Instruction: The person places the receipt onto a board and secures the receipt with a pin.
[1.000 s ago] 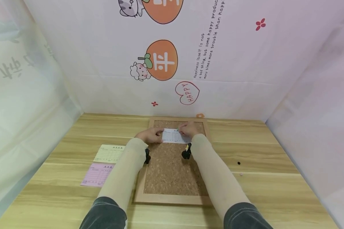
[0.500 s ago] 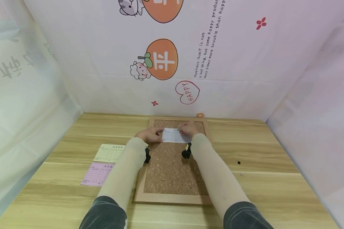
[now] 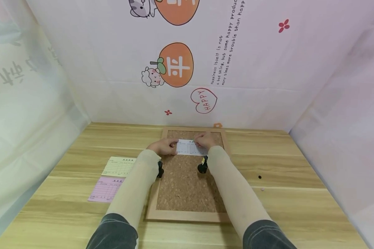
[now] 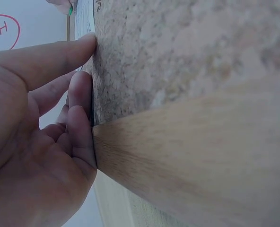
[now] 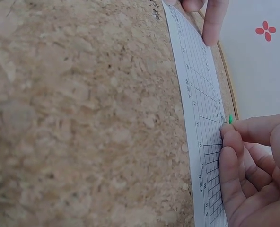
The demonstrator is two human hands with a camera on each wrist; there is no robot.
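A white printed slip (image 3: 186, 148) lies across the upper part of a wood-framed cork board (image 3: 182, 188). My left hand (image 3: 164, 147) rests at the slip's left end, thumb and a finger pressing near its corners. At the slip's far edge, my right hand (image 3: 205, 140) pinches a small green pin (image 5: 230, 119) between thumb and finger. Its thin shaft is at the paper's edge in the right wrist view; whether it has gone into the cork I cannot tell. The slip's right end is hidden behind my right hand in the head view.
Left of the board lie a yellow slip (image 3: 118, 166) and a pink slip (image 3: 104, 189), partly covered by my left sleeve. A black dot-like piece (image 3: 260, 177) and a pale one (image 3: 262, 189) lie on the wooden table (image 3: 299, 207) at right. A printed curtain stands behind.
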